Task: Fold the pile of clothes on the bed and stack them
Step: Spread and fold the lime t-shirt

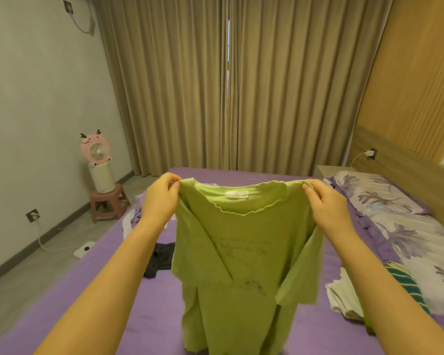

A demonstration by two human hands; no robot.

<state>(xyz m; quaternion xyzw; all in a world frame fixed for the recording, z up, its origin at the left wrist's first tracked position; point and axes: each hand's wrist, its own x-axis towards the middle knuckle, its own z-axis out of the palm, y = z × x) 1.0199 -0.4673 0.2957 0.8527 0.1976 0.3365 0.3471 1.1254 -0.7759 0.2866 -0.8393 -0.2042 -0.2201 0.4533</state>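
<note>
A green short-sleeved T-shirt [231, 265] with a frilled neckline and a faint line drawing hangs in the air over the purple bed [149, 316]. My left hand [159, 198] pinches its left shoulder and my right hand [326, 208] pinches its right shoulder, so the shirt hangs full length with both sleeves drooping. A dark garment [159, 260] lies crumpled on the bed behind the shirt's left side. White and purple clothes [133, 219] lie further back on the left. A white and green striped pile [354, 293] sits at the right.
A floral quilt [400, 226] runs along the bed's right side by the wooden headboard [420, 180]. A pink fan [95, 149] stands on a stool [108, 203] on the floor at left. A white scale [83, 249] lies beside the bed. Curtains close off the far wall.
</note>
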